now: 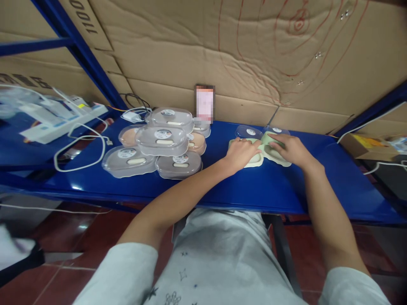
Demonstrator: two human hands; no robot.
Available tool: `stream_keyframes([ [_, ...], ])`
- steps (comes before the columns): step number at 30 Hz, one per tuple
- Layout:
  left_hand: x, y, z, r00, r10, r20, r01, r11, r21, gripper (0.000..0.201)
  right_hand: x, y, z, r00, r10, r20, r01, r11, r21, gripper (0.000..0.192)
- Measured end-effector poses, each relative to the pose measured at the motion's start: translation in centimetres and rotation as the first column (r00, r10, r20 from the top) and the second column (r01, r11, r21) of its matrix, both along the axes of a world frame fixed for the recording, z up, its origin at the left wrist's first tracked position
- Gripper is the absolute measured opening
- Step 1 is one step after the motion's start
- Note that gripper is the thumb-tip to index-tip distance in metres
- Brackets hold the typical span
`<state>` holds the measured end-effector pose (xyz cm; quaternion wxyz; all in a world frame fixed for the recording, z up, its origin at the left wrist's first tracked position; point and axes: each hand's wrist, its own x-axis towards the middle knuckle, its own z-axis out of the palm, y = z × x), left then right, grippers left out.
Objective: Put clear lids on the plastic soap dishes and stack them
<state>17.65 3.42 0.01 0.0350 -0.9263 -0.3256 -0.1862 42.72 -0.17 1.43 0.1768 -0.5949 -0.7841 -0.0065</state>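
Note:
My left hand (242,153) lies over a pale green container (255,160), its fingers bent across the far part and hiding much of it. At the right, my right hand (294,150) has its index finger and thumb on a soft-green piece (269,138). That piece sits at the far part of a second pale container (280,157), whose hollow shows near me. Behind my hands are two clear lids with round white stickers, a left lid (249,131) and a right lid (276,130).
Several lidded clear containers are piled at the left, a grey one (161,142) near the top. A phone (205,103) leans against the cardboard wall (165,55). A white power strip (66,123) with cables lies far left. Blue shelf posts flank the blue table (254,190); a cardboard box (372,146) is at right.

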Motion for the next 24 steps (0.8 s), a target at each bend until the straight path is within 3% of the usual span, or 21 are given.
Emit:
stream_keyframes([
  [6,0.0,0.3,-0.9,0.998,0.020,0.066,-0.025,0.997,0.077,0.032,-0.3,0.8,-1.1,0.990,-0.142,0.006,0.136,0.957,0.255,0.044],
  [10,0.1,0.2,-1.3,0.993,0.091,0.078,-0.098,0.991,0.091,0.052,-0.6,0.9,-1.2,0.992,-0.125,-0.018,0.125,0.962,0.243,0.043],
  [12,0.1,-0.3,-0.7,0.996,0.071,0.059,-0.076,0.992,0.098,0.053,-1.1,0.8,-1.0,0.996,-0.085,-0.027,0.089,0.968,0.235,0.044],
  [15,-0.5,-2.4,1.6,0.998,0.020,0.057,-0.027,0.991,0.133,0.045,-2.6,0.4,-0.6,0.999,0.003,-0.047,0.008,0.971,0.239,0.049],
  [18,-3.5,-5.7,4.3,0.992,-0.087,0.091,0.071,0.984,0.163,0.034,-4.6,-0.2,-0.5,0.993,0.104,-0.048,-0.090,0.971,0.222,0.049],
  [20,-7.1,-8.0,5.0,0.980,-0.132,0.146,0.105,0.978,0.180,0.034,-5.9,-0.6,-0.7,0.989,0.141,-0.041,-0.129,0.969,0.209,0.046],
  [22,-11.4,-9.6,4.4,0.976,-0.104,0.193,0.064,0.977,0.202,0.034,-7.3,-0.9,-1.1,0.983,0.182,-0.020,-0.174,0.965,0.197,0.043],
  [24,-15.5,-10.3,2.7,0.969,0.046,0.243,-0.093,0.978,0.187,0.033,-8.5,-1.1,-1.6,0.972,0.236,0.020,-0.235,0.954,0.187,0.042],
])
